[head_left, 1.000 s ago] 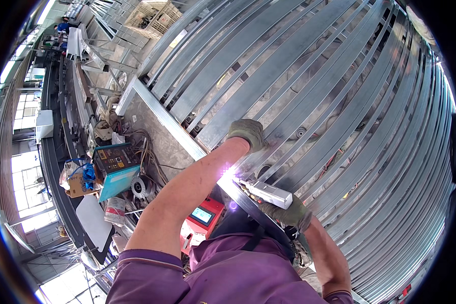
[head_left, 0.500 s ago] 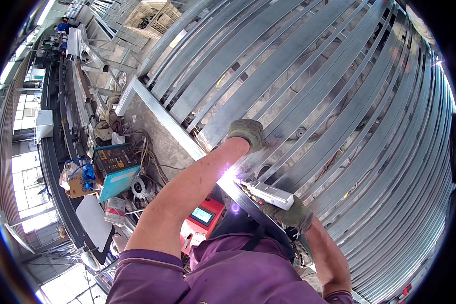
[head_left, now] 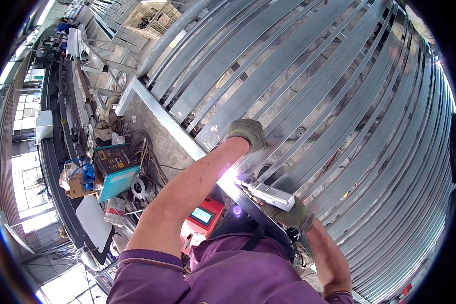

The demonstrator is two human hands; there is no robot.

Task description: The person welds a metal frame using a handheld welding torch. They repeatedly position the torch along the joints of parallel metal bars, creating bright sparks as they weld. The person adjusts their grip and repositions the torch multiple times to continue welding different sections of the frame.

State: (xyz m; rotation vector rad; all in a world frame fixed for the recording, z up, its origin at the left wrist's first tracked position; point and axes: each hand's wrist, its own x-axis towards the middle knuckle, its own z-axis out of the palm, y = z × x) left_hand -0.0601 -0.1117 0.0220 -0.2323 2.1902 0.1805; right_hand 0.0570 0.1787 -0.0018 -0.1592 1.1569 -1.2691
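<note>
the welding torch is beside the edge rail, our right hand wrapped around it. it has crept along this rail, so the weld seems advancing. beyond the rail, our left hand is curled; its grip we cannot tell.

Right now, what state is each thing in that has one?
Torch: gripped in right hand
Arc: lit, at torch's tip
Left hand: gloved, over bars, grip unclear
Red machine's screen: lit
Crate: open-topped, things inside
</note>
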